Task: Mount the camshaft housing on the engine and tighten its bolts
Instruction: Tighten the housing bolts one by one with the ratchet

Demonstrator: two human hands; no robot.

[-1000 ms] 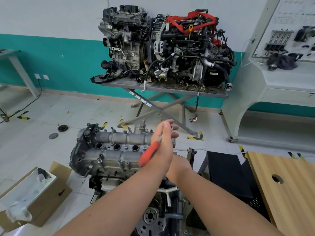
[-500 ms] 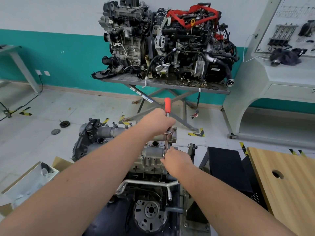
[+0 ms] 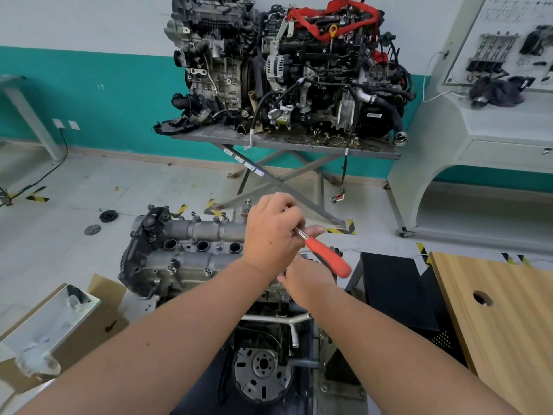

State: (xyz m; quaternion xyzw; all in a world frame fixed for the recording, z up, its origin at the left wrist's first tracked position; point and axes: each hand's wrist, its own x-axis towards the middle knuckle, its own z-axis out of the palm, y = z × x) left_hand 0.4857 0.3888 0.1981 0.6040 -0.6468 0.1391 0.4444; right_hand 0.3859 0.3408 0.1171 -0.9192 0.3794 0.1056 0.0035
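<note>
The grey aluminium camshaft housing (image 3: pixel 194 245) lies on top of the engine (image 3: pixel 263 366) in front of me, with several bolts standing along its edges. My left hand (image 3: pixel 273 235) is closed around the metal shank of a ratchet wrench (image 3: pixel 327 258), whose red handle points down to the right. Just below it, my right hand (image 3: pixel 308 280) is closed at the ratchet's head over the right end of the housing. The head and the bolt under it are hidden by my hands.
An open cardboard box (image 3: pixel 59 322) sits on the floor at the left. A wooden table (image 3: pixel 502 319) and a black cabinet (image 3: pixel 395 289) stand at the right. Two more engines rest on a metal stand (image 3: pixel 284 142) behind. Round parts (image 3: pixel 108 216) lie on the floor.
The red handle has swung clockwise, from pointing down-left, through pointing away from me, to pointing down-right. My left hand moved with it. My right hand stayed at the ratchet's head.
</note>
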